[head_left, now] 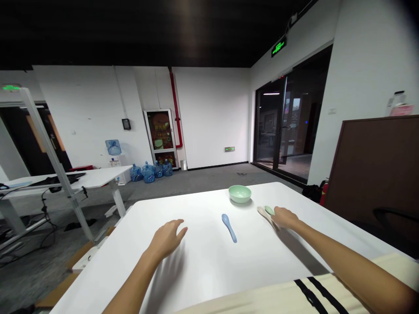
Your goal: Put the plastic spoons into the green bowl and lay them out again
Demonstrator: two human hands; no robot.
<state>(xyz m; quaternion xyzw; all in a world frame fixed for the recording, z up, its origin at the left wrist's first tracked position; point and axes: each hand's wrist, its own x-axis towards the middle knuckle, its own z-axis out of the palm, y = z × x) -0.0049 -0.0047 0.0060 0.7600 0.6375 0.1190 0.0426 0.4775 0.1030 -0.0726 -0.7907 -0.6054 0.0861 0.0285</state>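
my left hand (165, 240) sits palm down at the near edge of the white table (203, 272), fingers loosely spread, holding nothing. my right hand (284, 218) lies over the handle of a beige spoon (263, 213), beside a pale green spoon (269, 210); its fingers are curled down, but i cannot tell whether they grip. between my hands lies a blue spoon (229, 227). just beyond, a green bowl (240, 194) stands upright, apart from the spoons. farther off, blue water bottles (148, 173) stand along the far wall.
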